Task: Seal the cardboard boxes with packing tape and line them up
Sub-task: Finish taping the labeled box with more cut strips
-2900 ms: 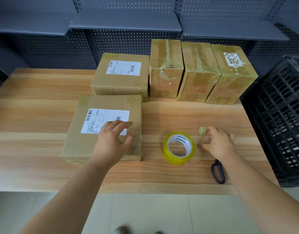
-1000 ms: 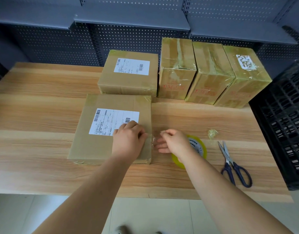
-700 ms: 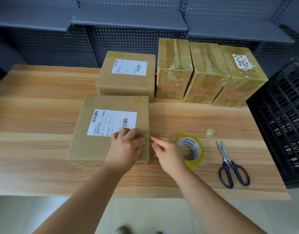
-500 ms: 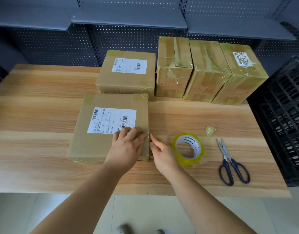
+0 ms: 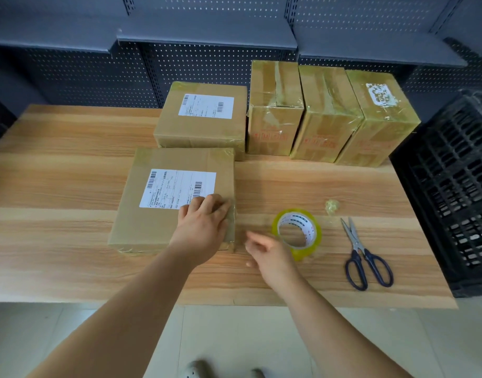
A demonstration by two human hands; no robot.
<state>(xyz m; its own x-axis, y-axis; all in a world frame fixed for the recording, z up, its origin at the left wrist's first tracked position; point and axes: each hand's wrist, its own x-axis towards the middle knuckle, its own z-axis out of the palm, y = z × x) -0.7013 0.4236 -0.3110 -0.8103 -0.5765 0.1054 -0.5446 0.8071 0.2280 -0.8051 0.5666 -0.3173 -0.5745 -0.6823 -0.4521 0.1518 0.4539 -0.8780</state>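
Note:
A flat cardboard box (image 5: 163, 225) with a white shipping label lies near the table's front. My left hand (image 5: 201, 227) rests flat on its near right corner, over a strip of clear tape. My right hand (image 5: 267, 253) hovers just right of the box, blurred, fingers loosely spread and holding nothing. A yellow roll of packing tape (image 5: 297, 233) stands right behind that hand. At the back, a second labelled box (image 5: 201, 118) and three taller taped boxes (image 5: 275, 107) (image 5: 327, 113) (image 5: 379, 118) stand side by side.
Blue-handled scissors (image 5: 362, 257) lie right of the tape roll, with a crumpled scrap of tape (image 5: 332, 205) above them. A black plastic crate (image 5: 452, 192) stands off the table's right edge. Dark pegboard shelving (image 5: 207, 36) runs behind the wooden table (image 5: 57, 186).
My right hand has come off the box's right side and drawn back a little toward me. My left hand stays pressed on the box corner.

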